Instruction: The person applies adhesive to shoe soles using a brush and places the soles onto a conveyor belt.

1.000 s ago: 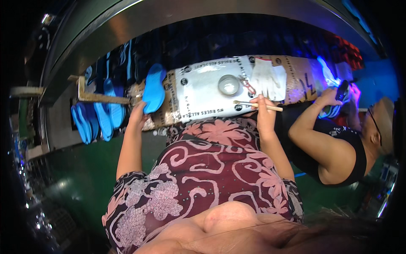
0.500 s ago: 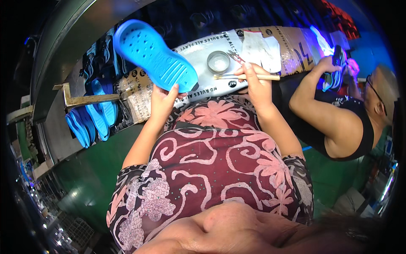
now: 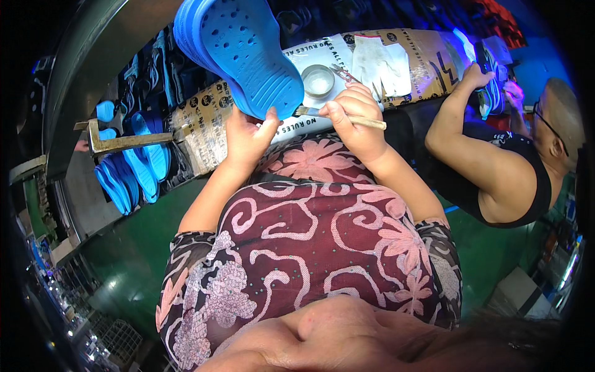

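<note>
a white glove (image 3: 381,65) lies on the tape-covered brown cardboard (image 3: 429,59). an l-shaped bar (image 3: 133,143) is located at left. a co-worker (image 3: 496,160) in black is positioned at right, above green flooring (image 3: 139,245).

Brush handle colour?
Pale tan; the brush handle in the right hand shows best in the head view.

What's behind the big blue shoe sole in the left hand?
Past the edges of the blue sole, brown taped cardboard and white wrapping show. Whatever is straight behind it is hidden.
</note>
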